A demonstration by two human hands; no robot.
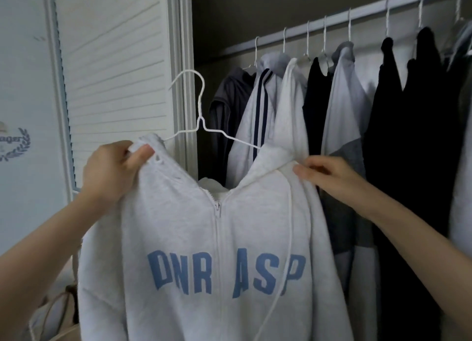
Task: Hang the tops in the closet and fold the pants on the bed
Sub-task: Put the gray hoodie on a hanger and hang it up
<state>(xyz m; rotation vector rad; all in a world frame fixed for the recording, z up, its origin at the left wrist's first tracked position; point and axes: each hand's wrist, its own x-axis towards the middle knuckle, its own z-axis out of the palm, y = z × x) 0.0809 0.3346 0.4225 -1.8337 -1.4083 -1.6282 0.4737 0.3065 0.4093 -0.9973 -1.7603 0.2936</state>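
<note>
This was a bedroom closet in a home. A long white rod [357, 16] ran across the top on the right side. Many tops [339, 90] hung from it on thin white hangers [307, 39], some white, some grey, some black. They hung close together in a row. On the left stood a white door with slats [115, 67]. The wall at the back of the closet was dark.

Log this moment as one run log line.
step: hoodie on hanger | left hand: grips shoulder | right hand: pinches shoulder | closet rod: not yet hung
</note>
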